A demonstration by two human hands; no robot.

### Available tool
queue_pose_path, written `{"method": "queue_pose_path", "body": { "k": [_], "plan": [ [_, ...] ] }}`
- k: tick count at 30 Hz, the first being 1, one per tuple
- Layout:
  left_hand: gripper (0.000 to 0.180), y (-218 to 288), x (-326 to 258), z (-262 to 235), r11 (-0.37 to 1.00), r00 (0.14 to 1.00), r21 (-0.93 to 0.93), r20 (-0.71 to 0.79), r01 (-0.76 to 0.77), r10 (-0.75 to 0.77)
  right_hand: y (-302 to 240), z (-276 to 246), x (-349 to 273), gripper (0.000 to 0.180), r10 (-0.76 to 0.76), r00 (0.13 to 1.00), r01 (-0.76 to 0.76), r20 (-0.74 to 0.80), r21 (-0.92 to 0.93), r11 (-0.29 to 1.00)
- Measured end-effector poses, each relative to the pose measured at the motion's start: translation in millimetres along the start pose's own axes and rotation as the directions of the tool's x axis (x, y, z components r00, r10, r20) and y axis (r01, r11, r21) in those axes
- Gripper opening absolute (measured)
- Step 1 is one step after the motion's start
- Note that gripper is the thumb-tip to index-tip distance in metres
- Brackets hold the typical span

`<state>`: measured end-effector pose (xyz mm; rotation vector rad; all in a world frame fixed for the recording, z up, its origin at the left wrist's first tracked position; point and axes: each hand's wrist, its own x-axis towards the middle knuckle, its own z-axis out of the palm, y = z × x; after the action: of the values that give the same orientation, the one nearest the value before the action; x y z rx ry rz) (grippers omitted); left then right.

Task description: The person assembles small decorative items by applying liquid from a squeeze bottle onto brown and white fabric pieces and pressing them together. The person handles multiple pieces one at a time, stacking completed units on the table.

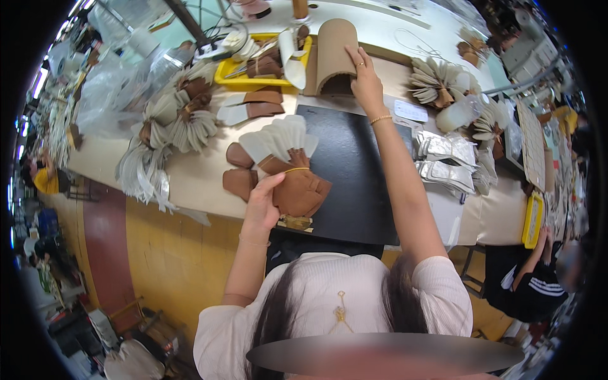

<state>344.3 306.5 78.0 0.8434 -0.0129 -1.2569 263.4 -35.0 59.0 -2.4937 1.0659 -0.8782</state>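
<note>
My left hand (pixel 261 201) is closed on the near left side of a bundle of brown leather pieces (pixel 300 192) with a yellow rubber band around it. White strips (pixel 282 140) fan out from the bundle's far end. It is held over the left part of a black board (pixel 348 183). Two loose brown leather pieces (pixel 240 183) lie just left of it. Farther off, my right hand (pixel 367 82) grips the right side of an arched brown cardboard piece (pixel 337 50), with fingers over its outer curve. My right thumb is hidden.
A yellow tray (pixel 253 82) with scissors and leather parts stands back left. Fanned bundles (pixel 180 120) pile up at the left, others (pixel 437 79) at the right. Silvery-white packs (pixel 446 163) and a plastic bottle (pixel 457 114) sit right. Another person's arm (pixel 535 256) shows far right.
</note>
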Motion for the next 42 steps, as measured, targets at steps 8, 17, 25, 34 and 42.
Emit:
{"method": "queue_pose_path", "body": {
  "k": [8,17,25,34,42],
  "plan": [
    [0.041,-5.0,4.3,16.2,0.987,0.996,0.149,0.044,0.067,-0.075,-62.9,-76.1,-90.8,0.039,-0.171,0.975,0.079,0.142,0.498,0.864],
    [0.051,-37.6,12.6,50.2,0.821,0.992,0.566,0.124,-0.081,0.013,-89.1,-114.2,-189.2,0.015,-0.116,0.964,0.015,0.238,0.389,0.921],
    [0.058,-37.8,-1.1,50.8,0.821,0.964,0.565,0.168,0.075,-0.204,-58.1,-119.1,-223.6,0.015,-0.056,0.906,-0.296,0.419,0.724,0.623],
    [0.052,5.0,-11.2,43.2,0.702,0.779,0.621,0.224,0.349,-0.585,-40.7,-171.8,-221.3,0.024,0.004,0.878,-0.451,0.478,0.832,-0.323],
    [0.045,-8.7,2.2,60.6,0.282,0.809,0.953,0.254,-0.115,-0.530,-65.9,-172.1,-187.7,0.023,-0.182,0.831,-0.522,0.526,0.850,0.073]
  ]
}}
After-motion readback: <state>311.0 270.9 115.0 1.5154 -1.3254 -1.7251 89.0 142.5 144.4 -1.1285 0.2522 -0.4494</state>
